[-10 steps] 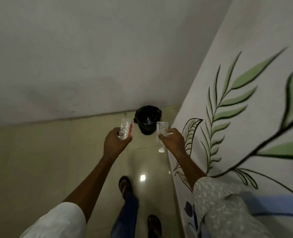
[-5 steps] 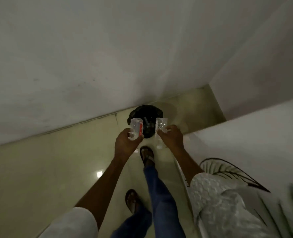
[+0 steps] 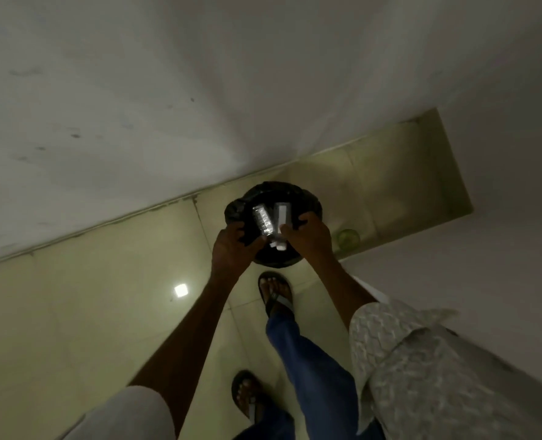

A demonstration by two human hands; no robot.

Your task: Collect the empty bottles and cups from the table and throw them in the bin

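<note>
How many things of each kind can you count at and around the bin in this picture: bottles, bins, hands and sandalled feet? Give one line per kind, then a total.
Clear plastic bottles: 2 (left bottle, right bottle)
Black bin: 1
Hands: 2 (left hand, right hand)
Sandalled feet: 2 (front foot, rear foot)
Total: 7

White textured short sleeves [image 3: 399,354], blue jeans [image 3: 314,360], dark sandals [image 3: 276,293], possibly flip-flops.

Dim indoor light, lamp glare on floor [image 3: 180,290], wide-angle bending
</note>
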